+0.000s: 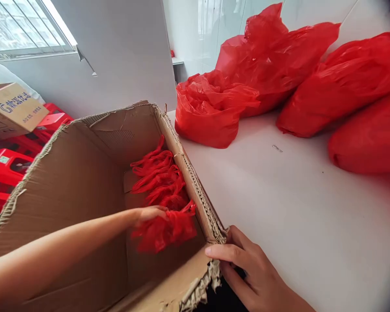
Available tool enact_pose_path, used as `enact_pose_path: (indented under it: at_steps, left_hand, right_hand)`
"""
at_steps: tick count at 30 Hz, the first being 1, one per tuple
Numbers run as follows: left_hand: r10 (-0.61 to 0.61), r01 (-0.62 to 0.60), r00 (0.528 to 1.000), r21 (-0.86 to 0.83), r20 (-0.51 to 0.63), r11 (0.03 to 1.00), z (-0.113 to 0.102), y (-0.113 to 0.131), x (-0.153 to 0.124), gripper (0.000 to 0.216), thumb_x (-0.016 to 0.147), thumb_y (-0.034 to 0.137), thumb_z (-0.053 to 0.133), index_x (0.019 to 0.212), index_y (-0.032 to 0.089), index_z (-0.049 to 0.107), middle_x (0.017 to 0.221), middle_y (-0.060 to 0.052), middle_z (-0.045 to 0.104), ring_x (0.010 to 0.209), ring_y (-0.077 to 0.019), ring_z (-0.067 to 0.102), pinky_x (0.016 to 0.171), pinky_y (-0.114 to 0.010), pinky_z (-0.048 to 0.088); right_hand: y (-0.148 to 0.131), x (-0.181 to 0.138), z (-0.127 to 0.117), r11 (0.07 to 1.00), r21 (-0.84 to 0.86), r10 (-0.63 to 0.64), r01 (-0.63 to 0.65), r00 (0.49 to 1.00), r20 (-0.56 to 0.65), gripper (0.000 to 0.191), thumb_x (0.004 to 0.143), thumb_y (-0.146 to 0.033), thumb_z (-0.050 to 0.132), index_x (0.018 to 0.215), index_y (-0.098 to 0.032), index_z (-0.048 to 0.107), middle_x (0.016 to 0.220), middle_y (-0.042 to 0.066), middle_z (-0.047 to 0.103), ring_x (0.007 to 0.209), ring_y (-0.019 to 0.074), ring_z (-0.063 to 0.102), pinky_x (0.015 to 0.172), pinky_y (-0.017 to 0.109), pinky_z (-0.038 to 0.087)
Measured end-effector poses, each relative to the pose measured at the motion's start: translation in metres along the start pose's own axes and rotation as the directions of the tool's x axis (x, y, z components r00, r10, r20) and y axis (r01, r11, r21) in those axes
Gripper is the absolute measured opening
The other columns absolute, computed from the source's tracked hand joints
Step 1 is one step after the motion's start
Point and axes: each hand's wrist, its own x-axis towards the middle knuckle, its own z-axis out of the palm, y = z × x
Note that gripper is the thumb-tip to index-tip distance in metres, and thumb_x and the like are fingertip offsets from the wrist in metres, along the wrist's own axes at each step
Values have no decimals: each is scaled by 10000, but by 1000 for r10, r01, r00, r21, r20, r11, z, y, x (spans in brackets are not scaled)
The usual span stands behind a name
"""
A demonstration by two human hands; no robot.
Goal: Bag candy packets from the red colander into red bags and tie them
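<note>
A deep cardboard box (94, 173) with ragged cut edges stands open before me. Along its right inner wall lies a row of bunched red plastic bags (159, 177). My left hand (151, 213) reaches down inside, its fingers closed on the top of the nearest red plastic bag (172, 232), which is smeared by motion. My right hand (243, 260) grips the near right corner of the box, with the index finger lying over the rim and the other fingers outside; part of its grip is hidden by the cardboard.
Large filled red plastic bags (208, 112) rest on the white tabletop (299, 208) to the right, against a tiled wall. A small clear scrap (277, 148) lies there. Red stools (9, 167) and a printed carton (16, 106) are at the left, below a barred window (26, 26).
</note>
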Motion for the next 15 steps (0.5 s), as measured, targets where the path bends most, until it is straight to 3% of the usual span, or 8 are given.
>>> enact_pose_path:
  at_steps: [3, 7, 11, 15]
  left_hand:
    - [43, -35, 995, 92, -86, 995, 18, -26, 45, 219, 852, 291, 632, 1010, 139, 632, 929, -51, 685, 823, -205, 669, 721, -351, 552]
    - [169, -100, 946, 247, -275, 964, 22, -33, 81, 314, 916, 336, 575, 1166, 145, 582, 1132, -85, 621, 942, -204, 631, 798, -402, 547]
    - [319, -135, 867, 434, -383, 890, 22, -34, 85, 335, 913, 348, 575, 1189, 159, 576, 1188, -88, 599, 999, -229, 613, 839, -427, 531]
    - [489, -158, 789, 647, -372, 746, 33, -38, 68, 325, 873, 258, 606, 1181, 164, 566, 1196, -107, 586, 1058, -250, 575, 913, -457, 467]
  right_hand:
    - [1, 3, -1, 999, -4, -41, 41, 999, -11, 484, 834, -2, 450, 1188, -319, 540, 842, -4, 459, 663, 90, 503, 585, 192, 437]
    - [4, 3, -1, 999, -12, -37, 37, 999, 5, 516, 829, 8, 453, 1209, -334, 521, 856, 2, 464, 669, 92, 500, 587, 195, 434]
    - [5, 2, -1, 1000, -10, -19, 19, 1000, 22, 517, 835, 9, 444, 1213, -335, 522, 873, 9, 480, 685, 95, 526, 599, 195, 455]
    - [5, 3, 0, 999, -19, -34, 34, 999, 5, 483, 840, -7, 449, 1191, -327, 537, 855, 7, 483, 685, 99, 531, 598, 189, 462]
